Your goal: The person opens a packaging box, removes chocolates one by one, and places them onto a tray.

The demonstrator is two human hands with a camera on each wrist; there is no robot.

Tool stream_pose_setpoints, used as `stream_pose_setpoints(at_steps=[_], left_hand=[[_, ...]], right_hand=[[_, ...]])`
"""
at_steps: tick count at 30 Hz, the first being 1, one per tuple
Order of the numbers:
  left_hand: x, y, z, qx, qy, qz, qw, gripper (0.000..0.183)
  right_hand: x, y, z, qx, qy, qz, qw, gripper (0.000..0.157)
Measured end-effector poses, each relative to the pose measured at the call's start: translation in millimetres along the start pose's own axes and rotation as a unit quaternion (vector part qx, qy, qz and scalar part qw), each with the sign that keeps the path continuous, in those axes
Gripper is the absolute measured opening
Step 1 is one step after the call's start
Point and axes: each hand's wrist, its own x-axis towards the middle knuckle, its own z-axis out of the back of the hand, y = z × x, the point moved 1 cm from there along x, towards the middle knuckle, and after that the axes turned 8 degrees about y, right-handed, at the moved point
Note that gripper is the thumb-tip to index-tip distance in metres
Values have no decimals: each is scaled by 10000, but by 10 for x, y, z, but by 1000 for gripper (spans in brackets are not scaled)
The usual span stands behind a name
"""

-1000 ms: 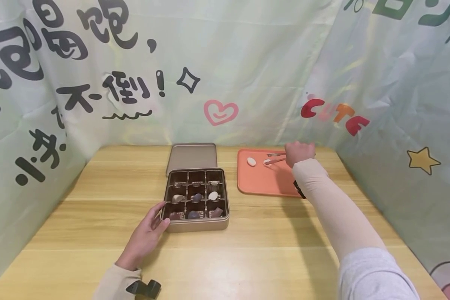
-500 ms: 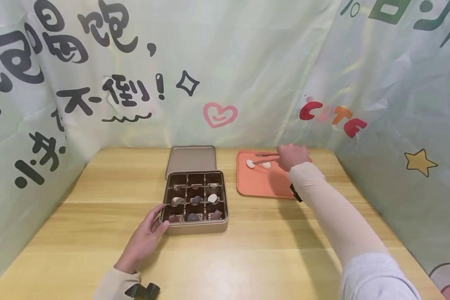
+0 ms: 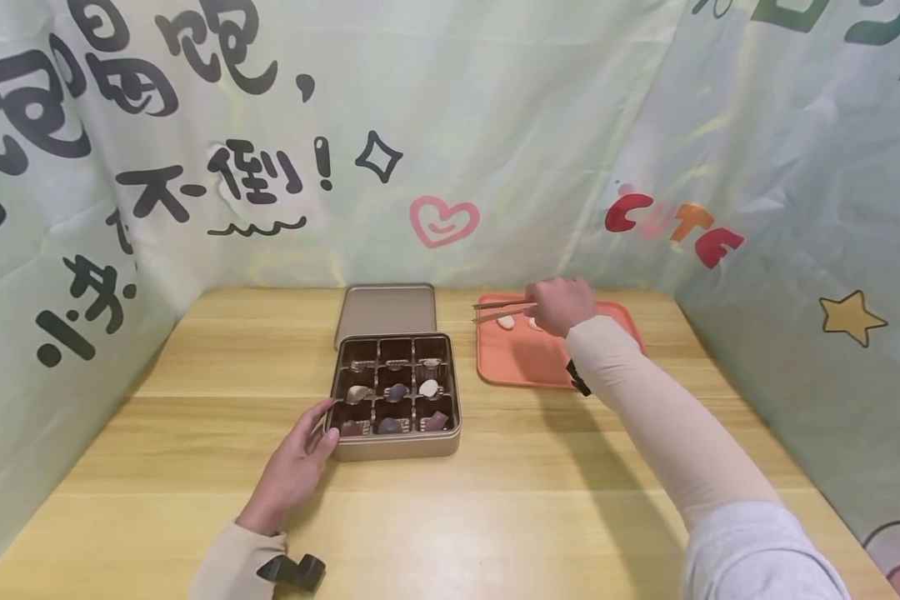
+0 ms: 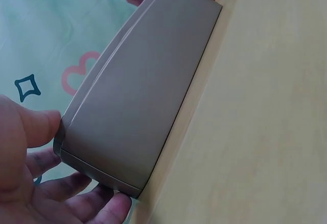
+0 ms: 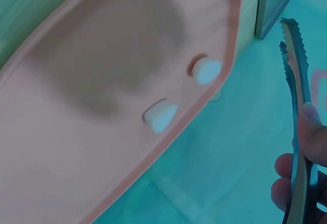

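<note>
My left hand grips the near left corner of a brown tin box, thumb at the rim and fingers along the side. A divided insert holds several stone-like pieces in its middle and front rows, among them a white one. My right hand holds metal tongs with toothed tips, raised over the back of an orange tray. The tips stand slightly apart with nothing between them, pointing left past the tray's edge. Two white pebbles lie apart on the tray.
The tin's flat lid lies behind the box, close to the back curtain. Printed curtains also rise at both sides of the wooden table. The tray stands to the right of the box.
My right hand has moved left across the tray with the tongs. Their tips have passed over the left pebble and now reach beyond the tray's left edge. My left hand stays on the box.
</note>
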Motion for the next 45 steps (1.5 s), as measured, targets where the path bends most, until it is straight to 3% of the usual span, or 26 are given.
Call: stream_pose_setpoints(at_steps=[6,22,33,45], left_hand=[[25,-39,-5,-183,41,39,9998,51],[0,-75,11,-313,70,37,9995,50],[4,-57,13,-219,63,38,9997,50],[6,-56,19,-178,72,-46,9998,50]], right_hand=[[10,114,43,-386,-197,119,9990,10],[-33,487,97,-708,-890,1035,9881,12],[19,725,125,-915,-728,1335,9841,11],[97,1059,244,-1714,-4,1065,9794,7]])
